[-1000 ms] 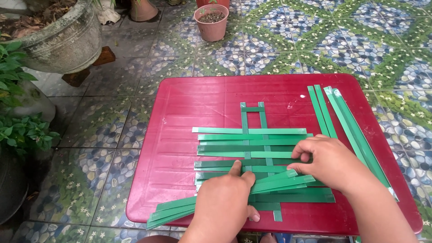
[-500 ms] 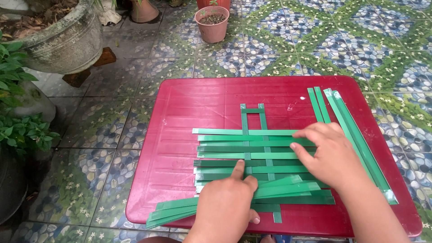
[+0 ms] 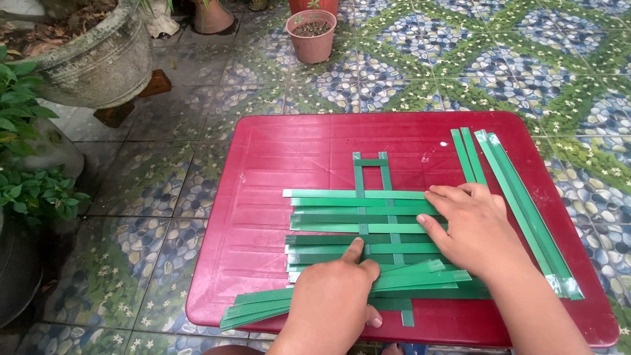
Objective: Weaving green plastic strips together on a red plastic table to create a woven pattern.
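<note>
A partly woven mat of green strips (image 3: 358, 220) lies on a red plastic table (image 3: 289, 151): several horizontal strips crossed by two vertical ones. My left hand (image 3: 338, 299) rests on the lower strips, its index finger pressing down near a vertical strip. My right hand (image 3: 470, 227) lies flat on the right ends of the horizontal strips, fingers spread and pointing left. Neither hand grips anything.
Loose green strips (image 3: 519, 197) lie along the table's right side. More loose strips (image 3: 263, 306) fan out at the lower left edge. A small pink pot (image 3: 311, 34), a large stone planter (image 3: 98, 59) and leafy plants (image 3: 26, 190) stand on the patterned tile floor.
My right hand has slid up and left along the right ends of the horizontal strips, its fingers now flat and spread. My left hand has stayed put.
</note>
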